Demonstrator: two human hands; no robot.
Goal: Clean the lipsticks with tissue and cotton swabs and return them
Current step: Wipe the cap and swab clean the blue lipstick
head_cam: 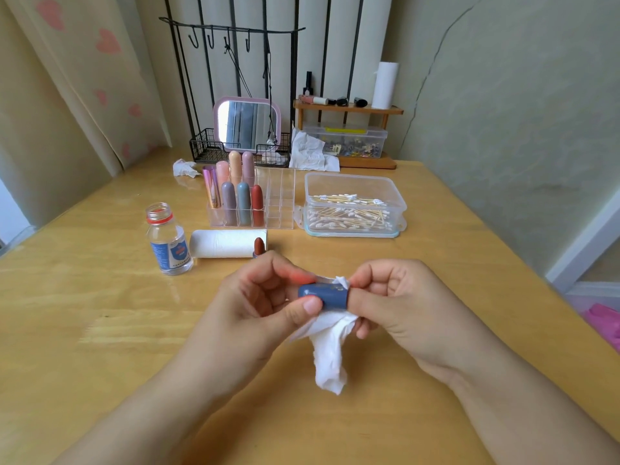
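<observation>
My left hand (258,307) pinches a dark blue lipstick cap (323,296) between thumb and fingers, held sideways above the table. A white tissue (330,350) is pushed against the cap's open end by the fingers of my right hand (396,297), and its tail hangs below. An uncapped brown-red lipstick (258,247) stands just beyond my hands, in front of a tissue roll (224,244). Several capped lipsticks (244,204) stand in a clear organizer (280,209). A clear box of cotton swabs (352,209) sits to the right of it.
An open small bottle of clear liquid (166,239) stands at the left. Crumpled tissues (310,152) lie at the back near a pink mirror (247,124), a wire basket (208,149) and a wooden shelf (349,110). The table edge (536,283) runs along the right.
</observation>
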